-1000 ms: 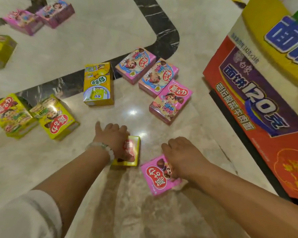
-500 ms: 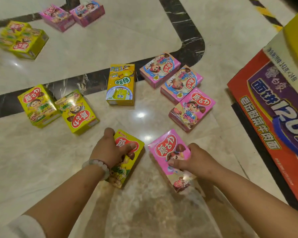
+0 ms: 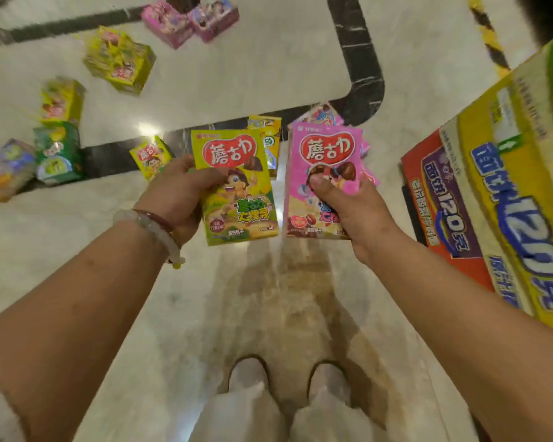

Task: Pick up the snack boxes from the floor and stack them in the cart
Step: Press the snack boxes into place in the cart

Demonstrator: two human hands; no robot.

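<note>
The yellow-green snack box (image 3: pixel 237 189) is lifted clear of the floor (image 3: pixel 262 74) and held upright with its printed face toward the camera, the left hand (image 3: pixel 176 193) wrapped around its left edge with the thumb across the front, a closed grip on the box. Just beside it, nearly edge to edge, the pink snack box (image 3: pixel 323 180) is held the same way by the right hand (image 3: pixel 355 215), whose thumb presses on the front panel while the fingers are hidden behind; that grip is closed on the box too. Taking one box in each hand probably halves the trips, and holding them flat-faced and side by side should make them easy to set down squarely in a stack. Behind the two held boxes, more lie on the floor: a yellow box (image 3: pixel 265 135) and pink ones partly hidden, a small yellow-green one (image 3: pixel 149 156), green and yellow boxes (image 3: pixel 59 129) to the left, and another yellow group (image 3: pixel 118 60) and a pink pair (image 3: pixel 189 20) farther off, all blurred. So the task looks far from finished. To the right stands a large printed carton (image 3: pixel 479 199); whether it sits in the cart cannot be told, since no cart is plainly visible. The person's feet (image 3: pixel 288 378) show below.
</note>
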